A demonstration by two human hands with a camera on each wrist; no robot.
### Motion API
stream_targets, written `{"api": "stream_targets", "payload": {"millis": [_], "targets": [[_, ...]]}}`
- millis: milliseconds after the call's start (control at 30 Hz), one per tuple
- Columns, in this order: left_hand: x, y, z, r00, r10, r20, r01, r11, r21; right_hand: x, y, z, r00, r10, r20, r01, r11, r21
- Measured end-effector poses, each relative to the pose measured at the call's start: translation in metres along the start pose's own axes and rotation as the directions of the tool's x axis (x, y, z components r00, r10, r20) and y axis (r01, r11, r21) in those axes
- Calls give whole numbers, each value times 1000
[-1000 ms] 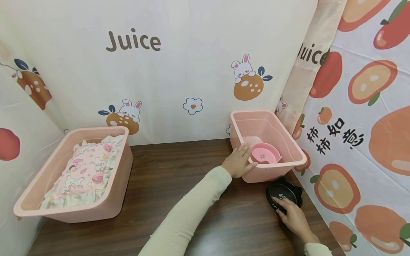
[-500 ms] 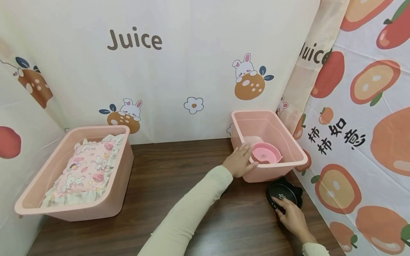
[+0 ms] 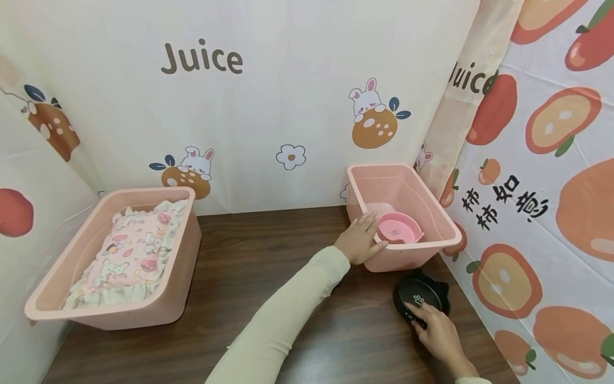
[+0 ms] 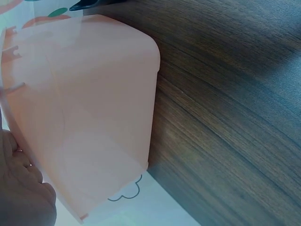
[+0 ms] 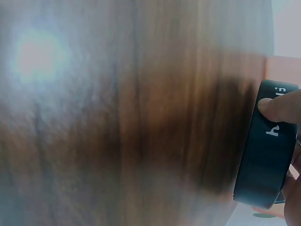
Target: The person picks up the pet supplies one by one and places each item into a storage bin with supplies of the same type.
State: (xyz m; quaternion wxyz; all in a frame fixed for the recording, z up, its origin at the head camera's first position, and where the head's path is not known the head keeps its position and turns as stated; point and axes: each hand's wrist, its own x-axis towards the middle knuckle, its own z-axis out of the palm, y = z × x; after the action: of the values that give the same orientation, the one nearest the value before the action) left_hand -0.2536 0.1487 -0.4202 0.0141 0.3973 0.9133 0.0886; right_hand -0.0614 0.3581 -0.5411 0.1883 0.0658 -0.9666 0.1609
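Observation:
My left hand (image 3: 361,241) rests on the left rim of the right-hand pink bin (image 3: 422,246), fingers extended and thumb toward its front. Inside that bin lies a pink shallow bowl (image 3: 397,228). In front of the bin, my right hand (image 3: 438,333) pinches the near rim of a black cat-eared pet bowl (image 3: 416,292) with a white paw print inside. The right wrist view shows a thumb pressed on the outer wall of the black bowl (image 5: 263,160), beside white lettering. Whether its base touches the table cannot be told. The left wrist view shows the bin's outer side (image 4: 89,108).
A second pink bin (image 3: 184,266) stands at the left, holding a frilled, printed pink cushion (image 3: 127,250). Both bins are on a dark wooden table (image 3: 259,245). Printed cloth (image 3: 268,106) hangs behind and at both sides; the right cloth (image 3: 508,266) is close to the black bowl.
The black bowl has shifted slightly left, away from the right cloth, with my right hand still gripping it. My left hand keeps its place on the bin rim.

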Motion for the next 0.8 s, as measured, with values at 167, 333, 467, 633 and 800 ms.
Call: {"api": "stream_targets", "payload": {"millis": [167, 333, 467, 633, 800], "targets": [[0, 0, -1, 1000, 1, -4, -1, 1000, 0, -4, -9, -9, 999, -32, -20, 31, 999, -8], [-1, -1, -1, 1000, 0, -2, 0, 1000, -1, -7, -20, -21, 996, -76, -36, 74, 997, -38], [-1, -1, 0, 1000, 5, 1, -5, 1000, 1, -6, -28, -33, 986, -145, -80, 142, 989, -45], [0, -2, -1, 1000, 8, -13, -8, 1000, -4, -2, -37, -49, 965, -225, -136, 224, 974, -26], [1, -1, 0, 1000, 6, -11, -6, 1000, -4, 2, -44, -62, 942, -273, -196, 272, 962, -32]]}}
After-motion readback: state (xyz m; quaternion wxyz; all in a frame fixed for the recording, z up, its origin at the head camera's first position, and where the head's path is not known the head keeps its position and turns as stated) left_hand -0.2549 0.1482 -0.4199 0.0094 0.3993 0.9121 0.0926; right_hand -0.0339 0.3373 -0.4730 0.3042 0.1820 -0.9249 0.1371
